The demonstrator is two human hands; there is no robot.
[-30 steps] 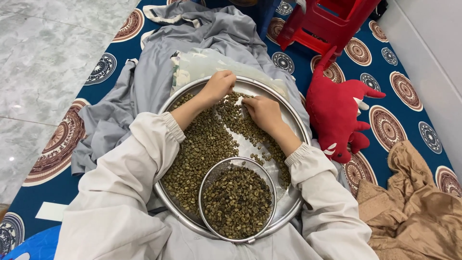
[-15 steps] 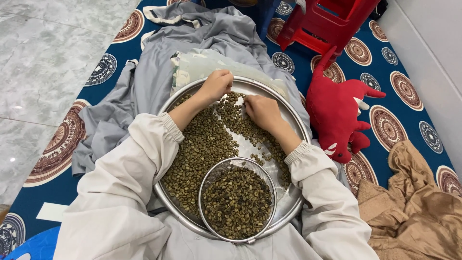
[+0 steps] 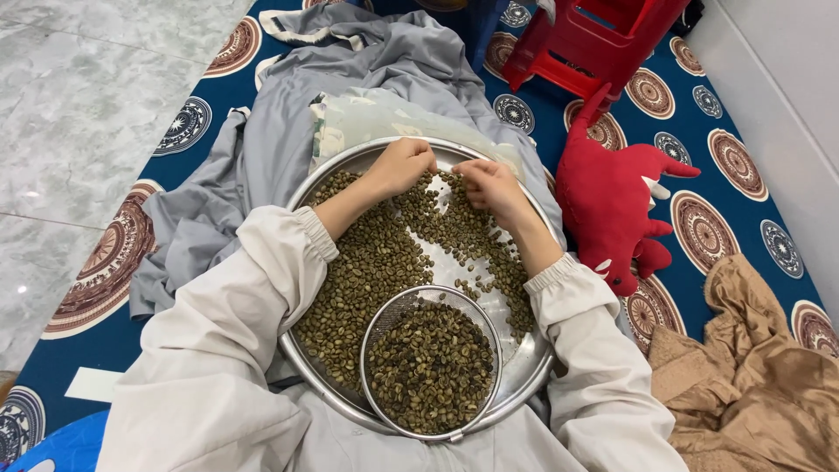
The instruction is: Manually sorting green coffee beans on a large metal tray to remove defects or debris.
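My fingers are curled together on both sides: left hand [image 3: 404, 164] and right hand [image 3: 491, 184] rest knuckles-up on the green beans [image 3: 367, 271] at the round metal tray's [image 3: 533, 350] far edge. The bean band runs from the far edge toward me. A bean-filled sieve [image 3: 431, 363] occupies the near edge; bare metal shows between.

One package shows: a pale bag [image 3: 376, 118] of soft plastic, whitish with a green-patterned strip along its left edge. It lies crumpled on the grey cloth [image 3: 262, 149] at the far side of the round metal tray [image 3: 332, 170], and the tray's rim covers its near part. No labels, signs or screens show.
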